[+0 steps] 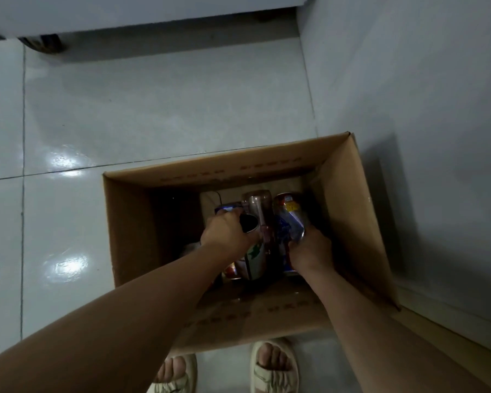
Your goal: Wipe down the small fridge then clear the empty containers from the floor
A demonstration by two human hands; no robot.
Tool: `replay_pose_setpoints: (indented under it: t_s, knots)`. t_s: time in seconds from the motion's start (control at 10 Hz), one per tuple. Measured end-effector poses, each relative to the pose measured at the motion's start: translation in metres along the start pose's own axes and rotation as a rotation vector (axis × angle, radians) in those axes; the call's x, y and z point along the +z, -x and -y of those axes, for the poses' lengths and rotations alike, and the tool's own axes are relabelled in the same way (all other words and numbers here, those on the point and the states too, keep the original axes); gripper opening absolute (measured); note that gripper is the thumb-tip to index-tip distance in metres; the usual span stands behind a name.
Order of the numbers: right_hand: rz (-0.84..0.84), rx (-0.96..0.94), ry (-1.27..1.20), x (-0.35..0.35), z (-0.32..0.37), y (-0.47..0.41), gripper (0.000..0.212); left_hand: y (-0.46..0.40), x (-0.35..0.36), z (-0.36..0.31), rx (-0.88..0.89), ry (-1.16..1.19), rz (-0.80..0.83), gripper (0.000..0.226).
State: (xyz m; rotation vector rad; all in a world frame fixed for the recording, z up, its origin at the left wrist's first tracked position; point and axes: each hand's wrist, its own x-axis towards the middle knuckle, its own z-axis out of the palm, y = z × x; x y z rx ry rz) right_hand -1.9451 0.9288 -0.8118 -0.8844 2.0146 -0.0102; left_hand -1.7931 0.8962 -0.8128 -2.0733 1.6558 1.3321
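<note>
A single head-worn camera looks steeply down from standing height, facing forward over an open cardboard box (352, 211) on the tiled floor (125, 114). The wide lens bends the edges; dim light probably hides detail inside the box.

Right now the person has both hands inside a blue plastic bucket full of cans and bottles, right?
Not quite. It is a brown cardboard box, not a blue plastic bucket. The head view shows the left hand and right hand inside it, holding cans and bottles.
</note>
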Motion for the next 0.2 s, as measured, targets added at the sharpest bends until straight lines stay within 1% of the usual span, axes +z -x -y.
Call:
replay_pose_setpoints:
  t_s: [0.1,0.2]
  knots:
    - [0.098,0.015,0.034,0.0044,0.0033,-0.0010,0.044,-0.0028,0.0032,0.0011,-0.006,-0.006,0.018,0.063]
    - [0.109,-0.005,0.063,0.0017,0.0064,0.0082,0.038,0.0068,-0.0002,0.0032,0.020,-0.036,0.024,0.076]
